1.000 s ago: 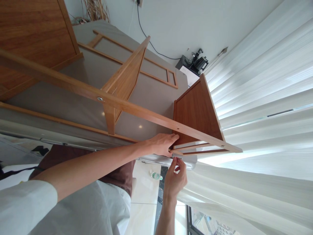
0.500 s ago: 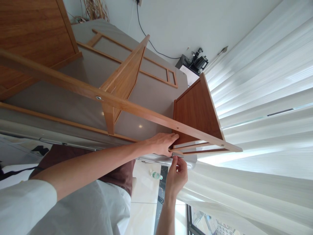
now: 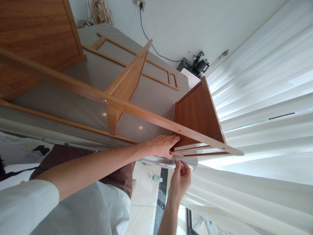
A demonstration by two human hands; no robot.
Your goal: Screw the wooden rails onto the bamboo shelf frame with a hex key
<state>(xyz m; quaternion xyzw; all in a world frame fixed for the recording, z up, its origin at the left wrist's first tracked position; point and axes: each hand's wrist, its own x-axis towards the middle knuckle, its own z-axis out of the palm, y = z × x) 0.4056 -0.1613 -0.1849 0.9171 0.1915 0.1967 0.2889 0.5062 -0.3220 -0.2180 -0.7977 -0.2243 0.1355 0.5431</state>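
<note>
A wooden furniture frame with a long top rail [image 3: 144, 115] runs across the view, with upright panels joined to it. My left hand [image 3: 162, 146] is closed round the frame's lower corner, by the end of the short slats [image 3: 195, 149], its thumb against the reddish-brown end panel [image 3: 195, 106]. Just below that corner, my right hand [image 3: 180, 178] has its fingers pinched on a thin metal hex key [image 3: 175, 160], mostly covered by the fingertips. A middle wooden panel [image 3: 129, 78] stands upright farther left.
The frame rests on a grey-covered surface [image 3: 149, 96], where a flat wooden ladder-like frame [image 3: 158, 82] also lies. A black kettle [image 3: 201, 66] stands on a small cabinet behind. White curtains [image 3: 264, 137] hang at right. A plastic bottle [image 3: 156, 177] lies on the floor.
My right hand has moved slightly down and right, away from the frame corner, with the hex key. My left hand keeps its hold. The view has shifted a little.
</note>
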